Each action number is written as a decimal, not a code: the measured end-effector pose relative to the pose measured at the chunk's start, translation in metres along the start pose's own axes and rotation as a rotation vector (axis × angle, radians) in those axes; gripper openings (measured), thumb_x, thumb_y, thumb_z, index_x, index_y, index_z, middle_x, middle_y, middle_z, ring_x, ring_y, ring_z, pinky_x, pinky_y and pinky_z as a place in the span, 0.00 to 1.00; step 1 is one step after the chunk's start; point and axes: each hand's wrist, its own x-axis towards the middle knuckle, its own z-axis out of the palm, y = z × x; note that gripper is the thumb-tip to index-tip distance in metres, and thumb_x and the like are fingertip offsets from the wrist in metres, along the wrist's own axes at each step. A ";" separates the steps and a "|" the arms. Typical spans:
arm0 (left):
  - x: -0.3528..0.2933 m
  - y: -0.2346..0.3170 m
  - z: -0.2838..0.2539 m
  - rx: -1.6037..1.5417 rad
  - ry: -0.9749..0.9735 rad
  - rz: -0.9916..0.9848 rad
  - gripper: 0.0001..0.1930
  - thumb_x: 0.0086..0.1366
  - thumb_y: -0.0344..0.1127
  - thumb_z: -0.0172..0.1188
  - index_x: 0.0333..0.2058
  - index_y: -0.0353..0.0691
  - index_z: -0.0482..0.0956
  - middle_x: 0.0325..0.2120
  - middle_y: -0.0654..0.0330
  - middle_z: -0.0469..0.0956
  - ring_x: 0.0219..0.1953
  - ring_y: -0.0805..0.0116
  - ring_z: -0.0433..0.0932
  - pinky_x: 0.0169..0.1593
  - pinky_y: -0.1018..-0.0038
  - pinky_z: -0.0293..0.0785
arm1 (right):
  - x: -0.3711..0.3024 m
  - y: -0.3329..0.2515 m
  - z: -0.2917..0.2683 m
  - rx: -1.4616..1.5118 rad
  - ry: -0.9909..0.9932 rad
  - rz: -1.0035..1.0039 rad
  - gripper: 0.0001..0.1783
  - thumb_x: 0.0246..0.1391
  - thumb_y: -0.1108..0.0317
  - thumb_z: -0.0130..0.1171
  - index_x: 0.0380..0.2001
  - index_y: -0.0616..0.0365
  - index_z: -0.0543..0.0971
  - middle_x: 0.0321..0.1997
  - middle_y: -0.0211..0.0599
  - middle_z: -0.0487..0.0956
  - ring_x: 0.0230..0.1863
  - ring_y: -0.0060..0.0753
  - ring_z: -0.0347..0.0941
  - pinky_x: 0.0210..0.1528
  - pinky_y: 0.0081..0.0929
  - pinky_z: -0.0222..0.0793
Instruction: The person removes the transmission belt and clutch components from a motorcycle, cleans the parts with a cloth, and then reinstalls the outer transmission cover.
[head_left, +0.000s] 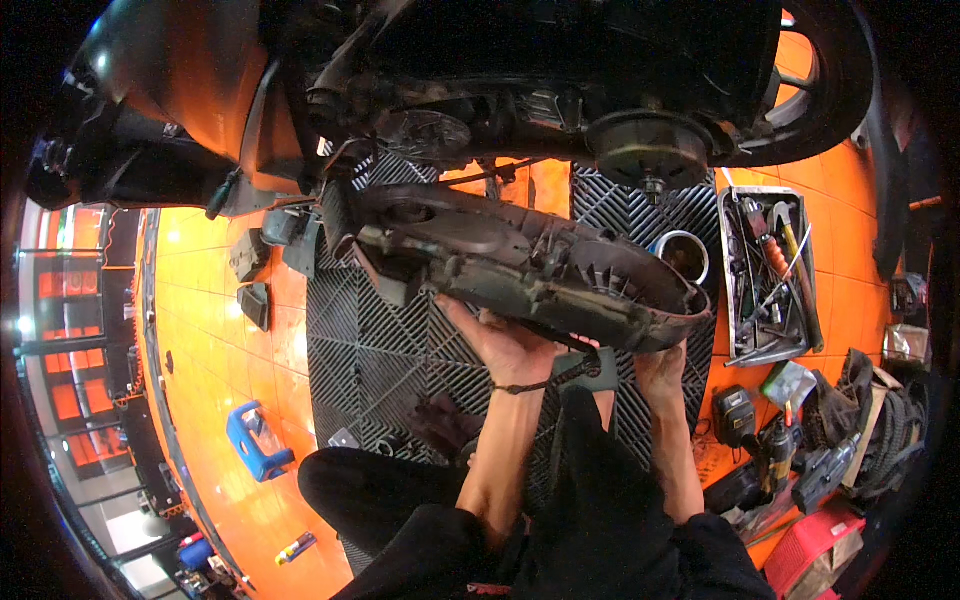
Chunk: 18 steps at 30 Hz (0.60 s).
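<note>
A long, dark, grimy scooter transmission cover [480, 270] is held up in front of me, beneath the side of a scooter [470, 60]. My left hand [503, 345], with a dark cord round its wrist, supports the cover from below near its middle. Its fingers are partly hidden under the casing. At the cover's right end, my right hand [662, 372] grips the lower edge, most fingers out of sight behind it. A finned round opening shows in the cover's right half. On the scooter above, a round metal clutch drum [650, 150] is exposed with its shaft end.
Black ribbed mats [370, 330] lie on the orange floor. A metal tray of hand tools [730, 290] sits on the right, near a white-rimmed round container [705, 262]. Cordless power tools [735, 415] and a red box [815, 545] are nearer me. At left stands a blue stool [262, 465].
</note>
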 end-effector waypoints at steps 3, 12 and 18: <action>0.028 -0.013 -0.009 -0.049 -0.074 -0.008 0.48 0.58 0.79 0.52 0.64 0.46 0.68 0.60 0.62 0.73 0.61 0.56 0.69 0.67 0.56 0.61 | 0.039 -0.024 0.021 0.019 -0.052 -0.101 0.47 0.59 0.36 0.59 0.72 0.50 0.56 0.71 0.35 0.64 0.71 0.41 0.61 0.71 0.50 0.59; 0.042 -0.008 0.030 0.188 -0.039 0.095 0.31 0.67 0.67 0.54 0.55 0.47 0.72 0.44 0.64 0.76 0.46 0.65 0.74 0.52 0.61 0.74 | 0.104 -0.043 0.035 0.053 0.122 -0.080 0.29 0.63 0.53 0.62 0.62 0.49 0.66 0.61 0.30 0.73 0.60 0.35 0.71 0.58 0.48 0.73; 0.039 0.009 0.044 0.338 -0.124 0.108 0.28 0.70 0.62 0.55 0.55 0.45 0.73 0.46 0.62 0.77 0.46 0.67 0.76 0.51 0.63 0.77 | 0.106 -0.058 0.058 0.057 0.177 -0.079 0.28 0.66 0.49 0.57 0.62 0.49 0.66 0.58 0.32 0.76 0.57 0.36 0.75 0.56 0.49 0.75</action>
